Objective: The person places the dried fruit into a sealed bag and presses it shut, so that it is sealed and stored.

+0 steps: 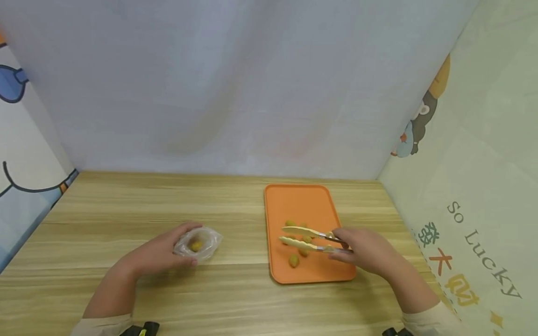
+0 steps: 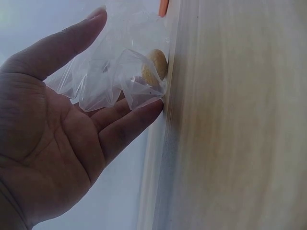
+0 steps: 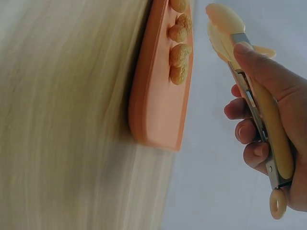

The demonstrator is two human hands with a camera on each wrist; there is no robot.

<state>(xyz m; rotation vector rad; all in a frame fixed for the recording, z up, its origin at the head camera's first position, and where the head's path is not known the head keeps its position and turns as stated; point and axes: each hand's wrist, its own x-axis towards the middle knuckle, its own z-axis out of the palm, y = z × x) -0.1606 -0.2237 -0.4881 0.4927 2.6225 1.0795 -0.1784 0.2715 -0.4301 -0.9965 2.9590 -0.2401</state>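
Note:
My left hand (image 1: 168, 249) cups round a clear plastic bag (image 1: 212, 242) on the table, thumb on the near side and fingers on the far side. Inside the bag lies a tan nut (image 2: 156, 67), which looks like a walnut. My right hand (image 1: 365, 249) grips a pair of cream-and-metal tongs (image 3: 271, 129), thumb on one arm and fingers round the other. Over the orange tray (image 1: 300, 200), the tongs' tips stand apart with nothing between them that I can make out. Several wrinkled tan walnuts (image 3: 180, 55) lie on the tray below, partly hidden by the tongs.
The wood-grain table (image 1: 235, 298) carries the tray on the right and the bag left of the middle. A pale cloth backdrop (image 1: 218, 93) rises behind its far edge. A printed wall panel (image 1: 470, 196) bounds the right side.

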